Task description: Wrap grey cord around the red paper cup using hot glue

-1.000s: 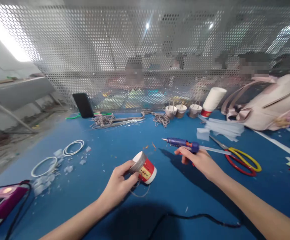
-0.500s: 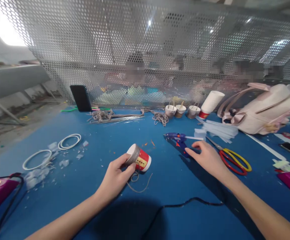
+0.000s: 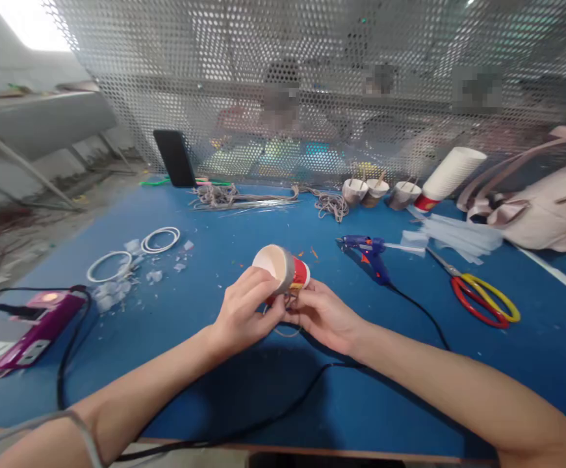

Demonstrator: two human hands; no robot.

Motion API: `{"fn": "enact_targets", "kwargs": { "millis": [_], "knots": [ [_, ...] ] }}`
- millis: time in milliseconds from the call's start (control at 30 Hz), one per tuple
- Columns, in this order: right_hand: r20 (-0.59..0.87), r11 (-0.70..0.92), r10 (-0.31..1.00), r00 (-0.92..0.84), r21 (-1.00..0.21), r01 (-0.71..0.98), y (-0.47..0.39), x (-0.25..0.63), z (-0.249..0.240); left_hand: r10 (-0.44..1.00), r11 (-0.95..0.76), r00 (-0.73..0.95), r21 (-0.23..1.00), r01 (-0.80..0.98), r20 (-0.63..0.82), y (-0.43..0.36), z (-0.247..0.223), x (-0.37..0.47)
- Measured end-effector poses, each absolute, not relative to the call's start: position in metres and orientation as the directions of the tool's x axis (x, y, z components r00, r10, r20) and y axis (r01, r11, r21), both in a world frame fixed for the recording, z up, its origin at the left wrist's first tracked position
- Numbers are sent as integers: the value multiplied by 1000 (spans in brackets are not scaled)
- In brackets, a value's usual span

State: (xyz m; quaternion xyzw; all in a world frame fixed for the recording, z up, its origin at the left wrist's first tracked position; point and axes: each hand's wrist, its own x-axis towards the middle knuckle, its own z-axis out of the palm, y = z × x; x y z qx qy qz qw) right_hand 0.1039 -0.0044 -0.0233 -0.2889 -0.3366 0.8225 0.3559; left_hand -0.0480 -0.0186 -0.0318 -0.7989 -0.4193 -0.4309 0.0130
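Note:
A red and white paper cup [image 3: 299, 273], with grey cord wound around its rim end, lies tilted on its side in my left hand [image 3: 251, 305], its opening toward the upper left. The fingers of that hand reach into the opening and the thumb is below. My right hand [image 3: 324, 312] is at the cup's base, its fingers pinched together near the loose grey cord [image 3: 287, 333]; the fingertips are partly hidden. Right of the hands, a blue glue gun [image 3: 373, 253] lies on the blue table [image 3: 205, 260].
Scissors [image 3: 480, 296] and pale strips [image 3: 458, 235] lie right. At the back are cord bundles [image 3: 331, 205], cord-wrapped cups [image 3: 354, 192], stacked cups [image 3: 453, 174], a phone [image 3: 174, 158] and a bag [image 3: 550, 201]. White rings [image 3: 160, 240] and a purple power strip [image 3: 49, 325] are left.
My right hand has left the glue gun's handle and come to the cup and cord. The cup's opening has turned more into view. The camera view has shifted.

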Motion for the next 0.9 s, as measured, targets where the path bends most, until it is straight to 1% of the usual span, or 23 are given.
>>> {"fn": "enact_targets", "kwargs": {
  "millis": [67,100,167,267,333,367,433,467,500,567,633,700,733,800,900],
  "knots": [
    [-282,-597,732,-620,-705,-384,-4,99,-25,628,-666,322,275,694,709,-15,-34,-51],
    [-310,-621,718,-623,-690,-372,-4,100,-25,628,-665,337,261,699,701,-14,-35,-52],
    [-362,-643,707,-607,-686,-340,-4,104,-23,655,-648,337,274,710,676,-12,-35,-53],
    [-430,-617,715,-551,-759,-208,-2,115,-19,755,-558,264,378,739,600,-12,-33,-52],
    [-442,-543,744,-501,-837,-68,1,121,-17,841,-461,192,483,745,506,-14,-30,-51],
    [-424,-477,771,-475,-879,10,3,124,-17,880,-407,159,537,739,448,-16,-29,-51],
    [-337,-282,841,-424,-941,190,5,128,-17,931,-319,114,619,718,348,-18,-26,-50],
    [-281,-164,867,-411,-940,299,6,130,-17,944,-292,104,643,708,314,-19,-25,-50],
    [-223,-43,887,-405,-912,407,6,131,-17,952,-275,101,658,701,290,-20,-24,-50],
    [-103,174,907,-408,-791,587,5,134,-17,957,-267,105,677,686,271,-20,-23,-49],
    [25,353,897,-442,-642,680,3,136,-15,964,-252,110,700,668,243,-20,-22,-49],
    [157,501,850,-503,-535,680,1,138,-14,974,-221,112,732,644,197,-21,-22,-49],
    [214,558,819,-532,-510,654,1,139,-14,980,-199,115,752,628,163,-21,-21,-49],
    [307,632,767,-563,-513,581,1,140,-13,989,-140,121,792,595,84,-22,-19,-49],
    [396,654,750,-530,-560,508,2,138,-12,989,-60,144,842,535,-21,-24,-15,-48]
  ]
}}
